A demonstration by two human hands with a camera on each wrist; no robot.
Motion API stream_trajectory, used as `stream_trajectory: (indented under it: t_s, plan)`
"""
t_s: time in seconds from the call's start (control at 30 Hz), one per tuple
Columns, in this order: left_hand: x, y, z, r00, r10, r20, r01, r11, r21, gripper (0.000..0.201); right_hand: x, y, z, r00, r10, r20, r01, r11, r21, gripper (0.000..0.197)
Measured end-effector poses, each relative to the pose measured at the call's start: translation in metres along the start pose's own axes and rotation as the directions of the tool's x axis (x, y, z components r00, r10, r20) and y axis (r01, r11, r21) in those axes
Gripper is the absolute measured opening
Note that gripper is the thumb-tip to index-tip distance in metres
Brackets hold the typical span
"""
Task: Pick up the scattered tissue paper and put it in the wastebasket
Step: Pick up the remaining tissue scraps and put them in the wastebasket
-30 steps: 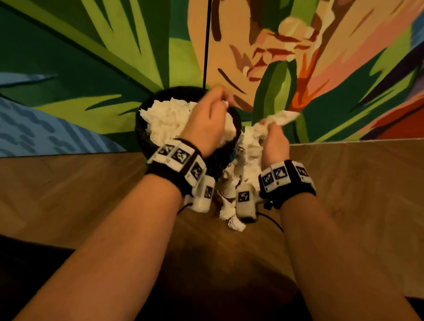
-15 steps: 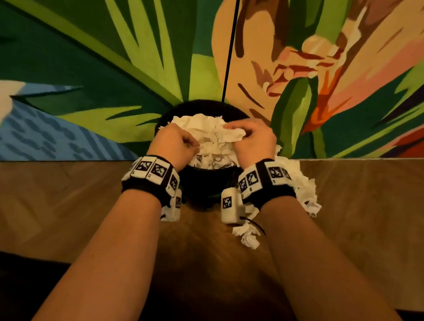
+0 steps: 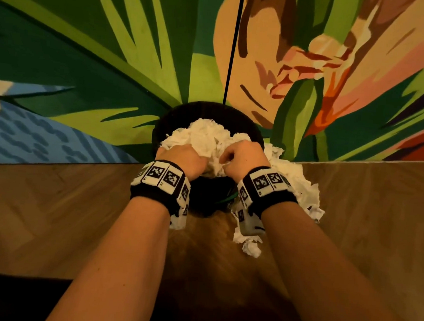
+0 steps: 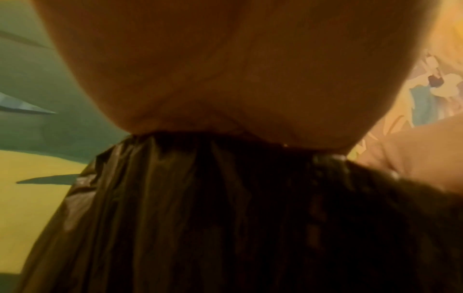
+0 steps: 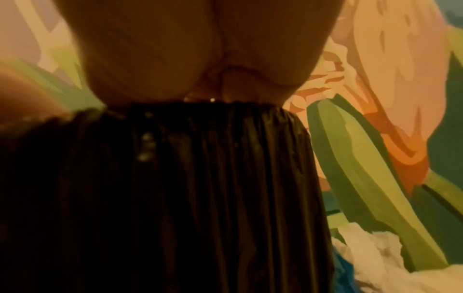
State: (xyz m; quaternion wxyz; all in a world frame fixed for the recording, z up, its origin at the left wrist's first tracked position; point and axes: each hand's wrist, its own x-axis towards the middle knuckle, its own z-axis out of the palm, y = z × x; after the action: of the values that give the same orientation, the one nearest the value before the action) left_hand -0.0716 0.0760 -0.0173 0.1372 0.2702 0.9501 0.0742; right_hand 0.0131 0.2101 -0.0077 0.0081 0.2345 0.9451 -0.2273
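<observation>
White, crumpled tissue paper (image 3: 207,137) fills the mouth of the wastebasket (image 3: 251,135), and both hands are on top of it. The left hand (image 3: 183,158) is fisted, knuckles up, pressing down at the near left of the heap. The right hand (image 3: 245,157) is curled, seemingly pinching a fold of tissue, though its fingertips are buried.

To do this well, push straight down at the middle so the heap packs inside the black bin liner (image 4: 200,218) rather than spilling over the rim.

More loose tissue (image 3: 301,189) lies on the wooden floor (image 3: 51,211) right of the basket, with a scrap (image 3: 251,248) nearer. The wrist views show only palm undersides and liner. How deep the basket is, and what room remains, is hidden.
</observation>
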Motion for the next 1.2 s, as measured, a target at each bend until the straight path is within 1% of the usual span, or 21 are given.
stream_trajectory:
  t_s: [0.07,0.17,0.2,0.27,0.33,0.37,0.4,0.47,0.53,0.57,0.6,0.67,0.7,0.77,0.83,0.87,0.97,1.03,1.1,1.17,1.2]
  plan:
    - [0.004,0.000,0.001,0.999,-0.023,0.039,0.021,0.998,0.051,0.029,0.009,-0.001,-0.001,0.999,0.045,0.017,-0.044,0.999,-0.022,0.017]
    - [0.006,0.000,0.004,0.997,-0.023,0.068,0.017,0.996,0.086,0.041,0.020,-0.004,0.003,0.992,0.098,0.077,-0.084,0.981,-0.172,0.007]
    - [0.006,0.000,0.006,0.998,-0.009,0.064,0.003,0.995,0.095,0.045,0.022,-0.004,0.004,0.991,0.095,0.089,-0.074,0.973,-0.220,0.008]
    - [0.005,0.001,0.009,0.999,0.028,0.040,-0.033,0.993,0.116,0.051,0.026,-0.002,0.007,0.989,0.063,0.135,-0.023,0.961,-0.274,0.027]
    - [0.004,0.003,0.010,0.998,0.050,0.043,-0.056,0.988,0.143,0.053,0.031,0.001,0.014,0.975,-0.032,0.218,0.096,0.952,-0.290,0.062]
    - [0.004,0.004,0.010,0.997,0.050,0.060,-0.059,0.986,0.155,0.053,0.031,0.002,0.017,0.964,-0.070,0.258,0.148,0.943,-0.297,0.074]
    - [0.005,0.004,0.009,0.996,0.045,0.078,-0.057,0.985,0.161,0.054,0.031,0.001,0.020,0.958,-0.094,0.270,0.179,0.933,-0.311,0.078]
    - [0.007,0.004,0.009,0.995,0.049,0.087,-0.062,0.985,0.162,0.054,0.027,0.001,0.021,0.968,-0.107,0.226,0.187,0.911,-0.367,0.072]
    - [0.006,0.000,0.009,0.997,0.070,0.020,-0.072,0.990,0.125,0.049,0.018,0.004,0.016,0.979,-0.109,0.175,0.174,0.891,-0.418,0.053]
    - [0.003,-0.003,0.010,0.996,0.079,-0.048,-0.076,0.995,0.068,0.047,0.011,0.006,0.012,0.980,-0.125,0.155,0.178,0.898,-0.402,0.043]
    - [0.000,-0.007,0.011,0.989,0.081,-0.125,-0.084,0.996,-0.012,0.047,0.006,0.011,0.009,0.980,-0.152,0.126,0.187,0.920,-0.344,0.035]
    - [-0.005,-0.014,0.012,0.963,0.068,-0.259,-0.116,0.978,-0.176,0.047,-0.005,0.020,0.000,0.982,-0.184,0.030,0.186,0.975,-0.124,0.021]
    - [-0.007,-0.016,0.011,0.949,0.060,-0.308,-0.134,0.965,-0.224,0.045,-0.010,0.025,-0.004,0.982,-0.184,-0.036,0.184,0.983,-0.003,0.020]
    - [-0.012,-0.017,0.004,0.915,0.036,-0.401,-0.155,0.951,-0.268,0.043,-0.021,0.033,-0.012,0.966,-0.171,-0.191,0.208,0.959,0.194,0.026]
    - [-0.018,-0.013,-0.009,0.868,0.002,-0.496,-0.190,0.926,-0.328,0.043,-0.030,0.043,-0.021,0.944,-0.107,-0.313,0.216,0.915,0.340,0.027]
    - [-0.022,-0.009,-0.015,0.841,-0.001,-0.541,-0.235,0.900,-0.368,0.043,-0.032,0.051,-0.025,0.932,-0.063,-0.358,0.217,0.887,0.409,0.028]
    - [-0.036,0.018,-0.030,0.753,0.073,-0.654,-0.447,0.786,-0.427,0.044,-0.033,0.083,-0.032,0.900,0.107,-0.424,0.143,0.844,0.517,0.030]
    - [-0.047,0.045,-0.031,0.721,0.178,-0.670,-0.563,0.713,-0.417,0.044,-0.033,0.109,-0.027,0.875,0.230,-0.425,0.059,0.822,0.566,0.029]
    - [-0.058,0.075,-0.021,0.719,0.309,-0.623,-0.628,0.672,-0.391,0.045,-0.037,0.135,-0.015,0.861,0.326,-0.390,-0.033,0.802,0.597,0.031]
    - [-0.065,0.101,0.002,0.740,0.447,-0.502,-0.649,0.669,-0.362,0.045,-0.045,0.156,0.007,0.866,0.391,-0.312,-0.148,0.797,0.586,0.032]
    - [-0.067,0.111,0.017,0.753,0.507,-0.418,-0.647,0.685,-0.334,0.044,-0.050,0.165,0.020,0.873,0.411,-0.261,-0.206,0.798,0.567,0.030]
